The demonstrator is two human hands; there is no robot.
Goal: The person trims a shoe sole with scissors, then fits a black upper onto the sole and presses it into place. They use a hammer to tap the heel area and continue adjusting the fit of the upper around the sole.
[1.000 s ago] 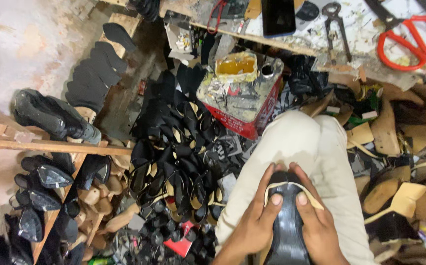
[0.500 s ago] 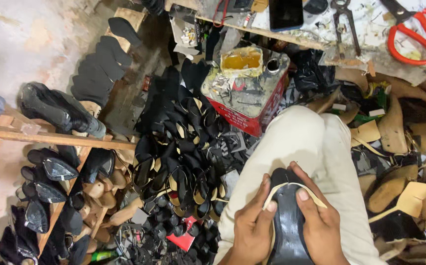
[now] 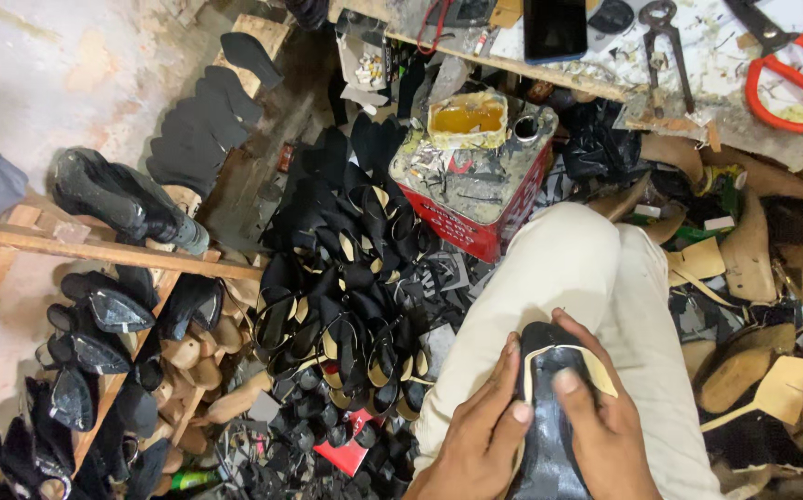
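Both hands have stayed on the black shoe (image 3: 549,417) since a moment ago, and the view has slid a little, so the red tin (image 3: 475,199) now sits higher and more in the middle. That shoe lies on the person's lap, on the pale trousers (image 3: 596,278), with its rounded tip pointing away from the person. A pale strip runs round its edge.

On one side, the left hand (image 3: 480,444) holds the shoe, with its fingers close together and its thumb pressed on top. On the other side, the right hand (image 3: 605,435) does the same, thumb flat on the black top, fingers wrapped round the edge. The two thumbs are near each other but do not touch.

Just past the knees stands the red tin, and a small yellow pot of glue (image 3: 468,118) sits on its dirty lid. Left of the tin lies a big pile of black shoe parts (image 3: 346,278) on the floor. Further left, a wooden rack (image 3: 105,250) holds more black shoes.

Along the top runs a messy workbench (image 3: 605,69). A dark phone (image 3: 556,28), iron pincers (image 3: 665,42) and red scissors (image 3: 790,79) lie on it. Tan shoe shapes (image 3: 744,250) are heaped at the right.
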